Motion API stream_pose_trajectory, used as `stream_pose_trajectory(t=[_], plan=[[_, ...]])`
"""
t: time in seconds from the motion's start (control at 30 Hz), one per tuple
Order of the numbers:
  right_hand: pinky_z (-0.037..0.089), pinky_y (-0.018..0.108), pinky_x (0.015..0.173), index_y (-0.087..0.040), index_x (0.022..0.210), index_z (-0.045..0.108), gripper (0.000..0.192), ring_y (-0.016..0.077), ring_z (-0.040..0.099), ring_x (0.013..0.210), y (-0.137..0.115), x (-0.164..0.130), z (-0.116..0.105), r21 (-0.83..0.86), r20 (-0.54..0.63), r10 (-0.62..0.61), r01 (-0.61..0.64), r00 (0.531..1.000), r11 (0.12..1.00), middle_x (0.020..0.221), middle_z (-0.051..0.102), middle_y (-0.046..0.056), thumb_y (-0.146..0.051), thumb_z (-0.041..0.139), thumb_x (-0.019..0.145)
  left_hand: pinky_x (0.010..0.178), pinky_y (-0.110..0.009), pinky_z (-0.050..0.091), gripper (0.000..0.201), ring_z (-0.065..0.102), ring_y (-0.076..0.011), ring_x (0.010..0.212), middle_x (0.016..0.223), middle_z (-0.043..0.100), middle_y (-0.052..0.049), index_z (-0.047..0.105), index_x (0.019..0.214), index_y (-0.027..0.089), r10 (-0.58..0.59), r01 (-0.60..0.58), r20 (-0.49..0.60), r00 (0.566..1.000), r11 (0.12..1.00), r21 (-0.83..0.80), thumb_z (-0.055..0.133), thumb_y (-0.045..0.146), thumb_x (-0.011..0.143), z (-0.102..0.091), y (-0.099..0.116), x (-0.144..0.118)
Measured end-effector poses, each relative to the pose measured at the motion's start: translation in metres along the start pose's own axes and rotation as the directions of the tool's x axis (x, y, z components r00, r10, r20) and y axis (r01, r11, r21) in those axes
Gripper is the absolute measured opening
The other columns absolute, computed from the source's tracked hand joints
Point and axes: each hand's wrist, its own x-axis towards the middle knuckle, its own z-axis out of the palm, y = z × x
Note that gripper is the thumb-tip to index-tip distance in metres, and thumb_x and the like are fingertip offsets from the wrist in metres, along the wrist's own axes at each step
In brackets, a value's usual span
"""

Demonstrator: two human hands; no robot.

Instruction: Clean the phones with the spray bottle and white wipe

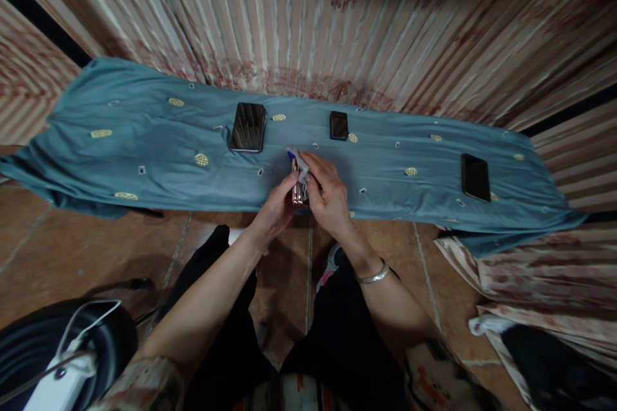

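Presently my left hand point(276, 209) clasps a small phone point(299, 191) edge-up over the blue cloth point(144, 141); my right hand point(328, 196) pinches grey wrapping point(301, 164) at its top. Advise peeling slowly, the clasp kept firm.

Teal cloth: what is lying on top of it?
On the teal cloth lie three dark phones. Both hands cover the small item they hold.

silver bangle point(373, 277) on right wrist, black trousers point(337, 340), patterned sleeves point(144, 385)
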Motion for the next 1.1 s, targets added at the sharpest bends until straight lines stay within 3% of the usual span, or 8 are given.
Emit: stream_pose_trajectory(t=[0.2, 0.43, 0.63, 0.83, 0.97, 1.1], plan=[[0.05, 0.049, 0.12, -0.03, 0.148, 0.063, 0.046, 0.0244, 0.064, 0.136, 0.014, 0.0, -0.006, -0.023, 0.041, 0.08, -0.079, 0.996, 0.997, 0.145, 0.071, 0.006, -0.026, 0.043, 0.107, 0.099, -0.038, 0.06, 0.02, 0.077, -0.028, 0.112, 0.091, 0.082, -0.006, 0.078, 0.094, 0.018, -0.047, 0.046, 0.018, 0.999, 0.999, 0.016, 0.07, 0.036, 0.092, 0.005, 0.007, -0.004], [0.054, 0.049, 0.115, -0.025, 0.145, 0.065, 0.048, 0.0271, 0.068, 0.129, 0.028, -0.008, 0.002, -0.035, 0.032, 0.149, -0.148, 0.988, 0.988, 0.14, 0.074, 0.01, -0.022, 0.042, 0.103, 0.098, -0.037, 0.061, 0.02, 0.078, -0.0275, 0.109, 0.088, 0.082, -0.006, 0.078, 0.093, 0.018, -0.001, 0.001, 0.005, 1.0, 1.0, -0.01, 0.068, 0.034, 0.094, 0.006, 0.02, -0.006], [0.049, 0.053, 0.121, -0.024, 0.152, 0.058, 0.052, 0.0264, 0.062, 0.138, 0.012, -0.009, 0.004, -0.108, 0.03, 0.083, -0.079, 0.996, 0.991, 0.15, 0.067, 0.011, -0.02, 0.037, 0.105, 0.091, -0.034, 0.062, 0.022, 0.079, -0.0247, 0.101, 0.089, 0.081, -0.005, 0.077, 0.096, 0.019, -0.031, 0.03, -0.037, 0.999, 0.999, -0.01, 0.068, 0.039, 0.094, 0.002, 0.019, -0.003], [0.046, 0.051, 0.124, -0.023, 0.155, 0.056, 0.053, 0.0247, 0.057, 0.145, -0.009, -0.004, 0.003, -0.076, 0.048, 0.005, -0.001, 0.999, 0.997, 0.156, 0.063, 0.011, -0.02, 0.034, 0.107, 0.09, -0.031, 0.06, 0.018, 0.077, -0.0207, 0.095, 0.089, 0.08, -0.001, 0.078, 0.101, 0.02, -0.023, 0.021, -0.072, 0.997, 0.999, -0.025, 0.068, 0.035, 0.095, 0.003, 0.011, 0.0], [0.046, 0.049, 0.124, -0.021, 0.152, 0.059, 0.05, 0.0236, 0.059, 0.144, -0.007, -0.004, 0.003, -0.057, 0.034, -0.022, 0.024, 0.999, 0.998, 0.154, 0.064, 0.011, -0.022, 0.034, 0.108, 0.089, -0.03, 0.06, 0.017, 0.076, -0.0192, 0.094, 0.091, 0.08, -0.001, 0.079, 0.099, 0.021, -0.018, 0.015, -0.066, 0.998, 0.999, -0.049, 0.067, 0.033, 0.096, 0.002, 0.008, 0.001], [0.046, 0.052, 0.124, -0.023, 0.151, 0.06, 0.051, 0.0248, 0.059, 0.144, 0.003, -0.008, 0.003, -0.051, 0.051, 0.033, -0.031, 0.998, 0.998, 0.154, 0.064, 0.011, -0.02, 0.036, 0.106, 0.089, -0.032, 0.06, 0.019, 0.077, -0.0222, 0.1, 0.096, 0.081, -0.003, 0.079, 0.102, 0.022, -0.038, 0.036, -0.077, 0.996, 0.999, -0.037, 0.067, 0.035, 0.096, 0.0, 0.01, 0.001]])
